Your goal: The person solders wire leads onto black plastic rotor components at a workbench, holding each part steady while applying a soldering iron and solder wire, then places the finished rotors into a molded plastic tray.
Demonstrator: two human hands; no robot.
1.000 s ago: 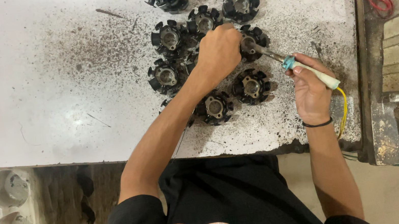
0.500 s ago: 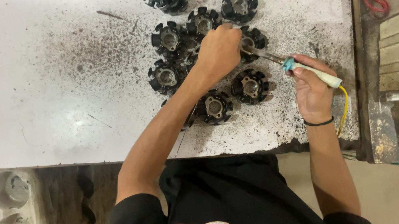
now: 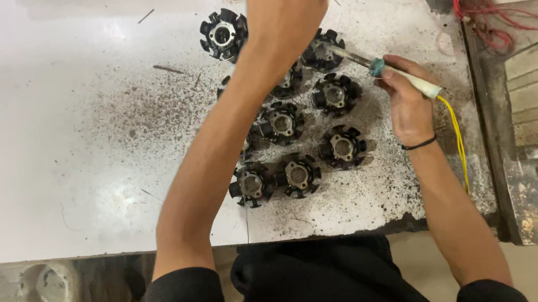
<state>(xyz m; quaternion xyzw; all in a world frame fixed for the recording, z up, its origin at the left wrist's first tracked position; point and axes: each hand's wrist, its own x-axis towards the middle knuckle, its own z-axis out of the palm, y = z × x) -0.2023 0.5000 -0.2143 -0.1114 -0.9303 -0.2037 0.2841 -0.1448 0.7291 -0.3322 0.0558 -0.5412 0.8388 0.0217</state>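
Left hand [image 3: 288,3]: raised over the table [image 3: 38,133], fingers out of view, grip cannot be told. Stators [image 3: 282,123]: clustered mid-table; brace target before touching. Right hand [image 3: 408,101]: fingers wrapped round iron [image 3: 397,75]; tip steady at upper stator [image 3: 321,50].

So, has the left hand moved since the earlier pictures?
Yes. The left hand rested among the black round parts before; now it has gone up toward the far edge of the white table. The right hand keeps holding the soldering iron.
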